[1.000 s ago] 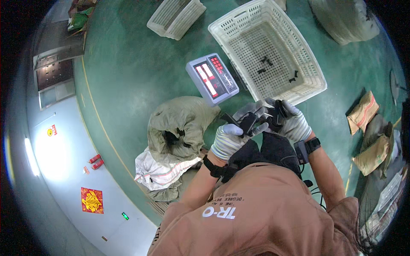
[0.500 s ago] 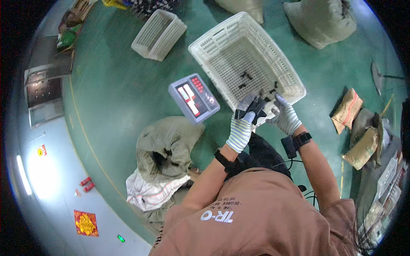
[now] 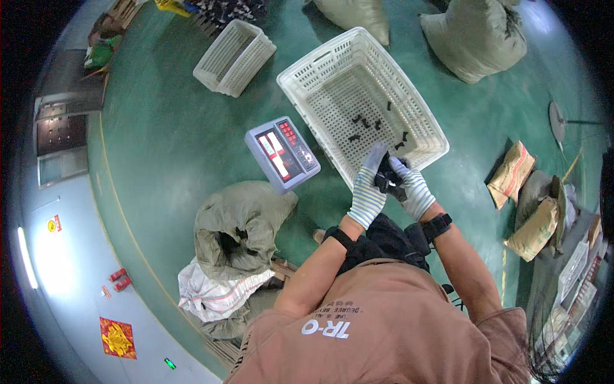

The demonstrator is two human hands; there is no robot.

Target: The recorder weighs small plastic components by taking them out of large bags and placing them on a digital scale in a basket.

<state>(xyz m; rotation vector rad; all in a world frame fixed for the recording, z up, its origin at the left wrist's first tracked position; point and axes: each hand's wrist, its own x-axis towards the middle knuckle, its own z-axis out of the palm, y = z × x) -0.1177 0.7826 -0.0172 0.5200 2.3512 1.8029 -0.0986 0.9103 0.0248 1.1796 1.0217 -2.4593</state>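
Small black parts [image 3: 387, 175] are bunched between my two gloved hands above the near corner of a white perforated crate [image 3: 299, 96]. My left hand [image 3: 369, 189] is closed around the bunch from the left. My right hand [image 3: 414, 190] presses on the same bunch from the right, fingers curled in. What kind of parts they are I cannot make out. Several loose black pieces [image 3: 364, 123] lie scattered on the crate's floor.
Left of the crate stands a grey counting scale [image 3: 281, 153] with a lit display. A smaller white crate [image 3: 234, 57] sits beyond it. An open sack [image 3: 243, 217] slumps near my left arm. Full sacks [image 3: 473, 38] stand at the far side, and brown paper bags [image 3: 511, 173] lie at right.
My right hand has moved from the crate's corner in against the black parts in my left hand. More black pieces lie spread on the crate's floor. The whole view has shifted slightly.
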